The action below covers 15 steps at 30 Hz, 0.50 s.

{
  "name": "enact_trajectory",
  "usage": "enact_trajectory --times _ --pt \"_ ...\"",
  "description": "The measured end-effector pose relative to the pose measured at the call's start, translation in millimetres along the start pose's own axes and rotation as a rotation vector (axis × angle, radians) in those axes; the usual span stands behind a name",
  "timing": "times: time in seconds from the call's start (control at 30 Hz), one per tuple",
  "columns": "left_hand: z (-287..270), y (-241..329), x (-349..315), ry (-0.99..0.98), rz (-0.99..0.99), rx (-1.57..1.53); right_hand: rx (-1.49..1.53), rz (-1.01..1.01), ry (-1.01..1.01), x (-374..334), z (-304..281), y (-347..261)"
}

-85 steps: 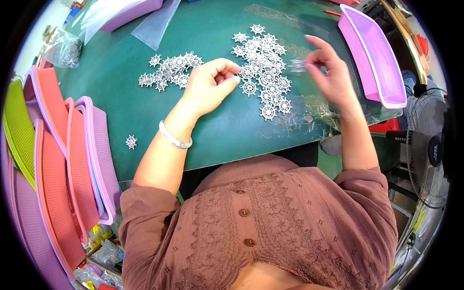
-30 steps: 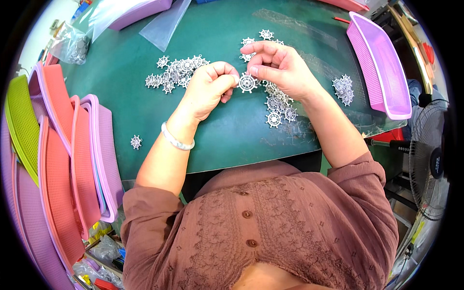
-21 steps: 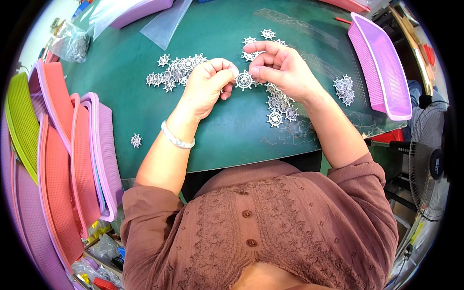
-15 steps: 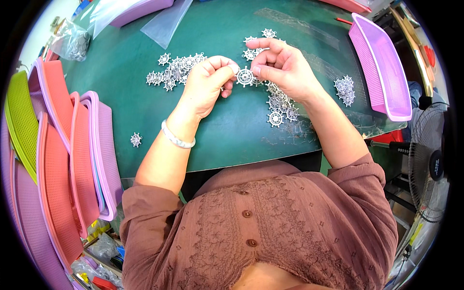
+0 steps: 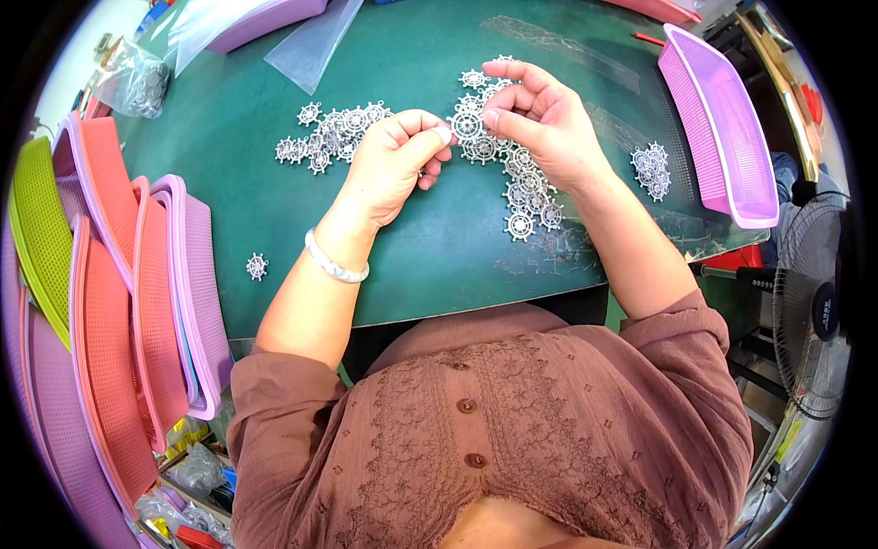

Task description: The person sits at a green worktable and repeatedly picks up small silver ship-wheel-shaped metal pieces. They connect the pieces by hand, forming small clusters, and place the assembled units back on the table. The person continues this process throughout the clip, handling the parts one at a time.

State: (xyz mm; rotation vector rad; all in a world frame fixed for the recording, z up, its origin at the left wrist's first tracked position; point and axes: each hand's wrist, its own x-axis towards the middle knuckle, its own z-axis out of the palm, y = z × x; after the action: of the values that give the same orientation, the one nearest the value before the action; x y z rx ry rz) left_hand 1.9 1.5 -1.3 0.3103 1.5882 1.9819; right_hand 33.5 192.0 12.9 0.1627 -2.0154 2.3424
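A silver ship's-wheel charm is held up over the table between my two hands. My left hand, with a pale bangle at its wrist, is closed, pinching the charm's left edge between thumb and forefinger. At the charm's right edge, the thumb and a bent finger of my right hand close together, its forefinger stretched out above. Under and beside my right hand lies a pile of matching charms, partly hidden. Another cluster of charms spreads just beyond my left hand.
A small heap of charms lies at right, near a purple basket. One lone charm sits at left. Stacked coloured baskets line the left edge. A clear plastic bag lies at the back; a fan stands at right.
The held charm has moved slightly up and away from me and turned a little. My right hand has risen with it; my left hand has hardly moved.
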Motion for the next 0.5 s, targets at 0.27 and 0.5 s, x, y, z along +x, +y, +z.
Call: enact_trajectory --times 0.27,0.5 --pt "0.4 0.3 -0.2 0.009 0.010 -0.001 -0.013 0.011 -0.011 0.3 -1.0 1.5" --pt "-0.6 -0.7 0.7 0.009 0.006 -0.017 -0.040 0.018 -0.021 0.0 -0.6 1.1"
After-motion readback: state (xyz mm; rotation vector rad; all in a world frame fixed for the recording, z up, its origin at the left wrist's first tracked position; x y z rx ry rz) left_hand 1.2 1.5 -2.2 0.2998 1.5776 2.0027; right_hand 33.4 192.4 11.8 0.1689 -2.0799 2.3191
